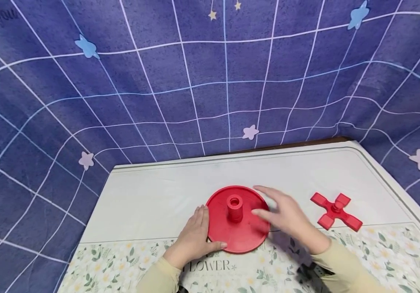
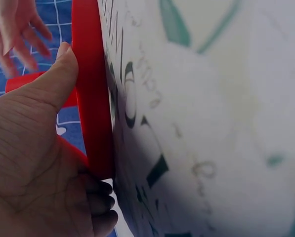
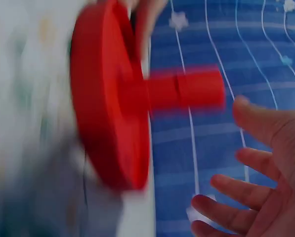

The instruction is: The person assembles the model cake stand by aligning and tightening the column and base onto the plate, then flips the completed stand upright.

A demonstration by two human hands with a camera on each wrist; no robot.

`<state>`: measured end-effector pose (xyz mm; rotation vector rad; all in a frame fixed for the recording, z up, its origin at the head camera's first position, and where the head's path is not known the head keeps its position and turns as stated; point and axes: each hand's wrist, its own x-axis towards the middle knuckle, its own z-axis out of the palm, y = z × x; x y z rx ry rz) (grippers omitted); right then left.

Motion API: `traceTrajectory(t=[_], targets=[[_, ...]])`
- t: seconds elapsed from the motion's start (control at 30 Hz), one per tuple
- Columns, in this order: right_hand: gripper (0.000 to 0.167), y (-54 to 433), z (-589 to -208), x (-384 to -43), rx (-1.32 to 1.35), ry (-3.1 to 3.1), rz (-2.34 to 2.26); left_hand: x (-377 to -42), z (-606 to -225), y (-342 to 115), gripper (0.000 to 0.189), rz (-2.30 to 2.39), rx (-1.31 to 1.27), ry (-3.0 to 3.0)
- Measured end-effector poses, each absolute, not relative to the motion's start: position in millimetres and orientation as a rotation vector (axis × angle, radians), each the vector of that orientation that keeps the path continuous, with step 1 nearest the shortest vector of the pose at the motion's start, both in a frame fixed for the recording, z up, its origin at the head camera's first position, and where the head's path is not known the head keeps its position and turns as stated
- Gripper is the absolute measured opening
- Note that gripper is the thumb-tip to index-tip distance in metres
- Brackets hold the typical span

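Red plastic-looking disc (image 1: 228,236), lying flat on the table cover (image 1: 151,199) right in front of the person, w/ a raised lip round its edge. A round post (image 1: 236,213) of the same red stands upright from about its middle, hole in the top; the R wrist view shows a step or seam partway along it.

L hand (image 1: 192,238) has the disc by its near-left edge — fingers along the left side, thumb at the front, so the rim's held between them. R hand (image 1: 284,211) holds nothing: thumb and fingers spread wide, over the disc's right edge in the head view. In the R wrist view the fingers are apart from the post. Some blur there, esp. on the disc.

Off to the right, well apart from the disc, a red cross-shaped piece (image 1: 336,211) — four arms w/ squarish ends, a small raised bit at the centre — rests on the cover near the R forearm.

Cover's white toward the back, flowered toward the person, w/ dark lettering (image 1: 215,265) incl. "FLOWER" just below the disc. Behind hangs a blue cloth (image 1: 210,97), pale grid lines & stars. Both sleeves (image 1: 345,266) are pale yellow.
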<state>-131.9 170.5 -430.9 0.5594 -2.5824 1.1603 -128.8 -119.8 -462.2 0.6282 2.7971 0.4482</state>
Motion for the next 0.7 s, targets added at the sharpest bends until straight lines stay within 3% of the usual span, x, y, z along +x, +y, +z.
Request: traceTrajectory(t=[0.17,0.33,0.43,0.57,0.7], targets=[[0.031,234,-429,-114,0.349,-2.493,0.843,-129,-462,-121,0.116,0.476,0.622,2.792],[0.019,287,-440,-94,0.012,-2.561,0.695,-129,-461,-124,0.116,0.462,0.633,2.807],[0.026,313,-446,-86,-0.170,-2.693,0.627,-129,-461,-124,0.116,0.472,0.645,2.807],[0.048,341,-453,-82,-0.248,-2.944,0.537,-129,-462,-123,0.116,0.481,0.641,2.798],[0.042,354,-458,-84,-0.230,-3.117,0.484,-130,-463,-123,0.115,0.472,0.622,2.797]])
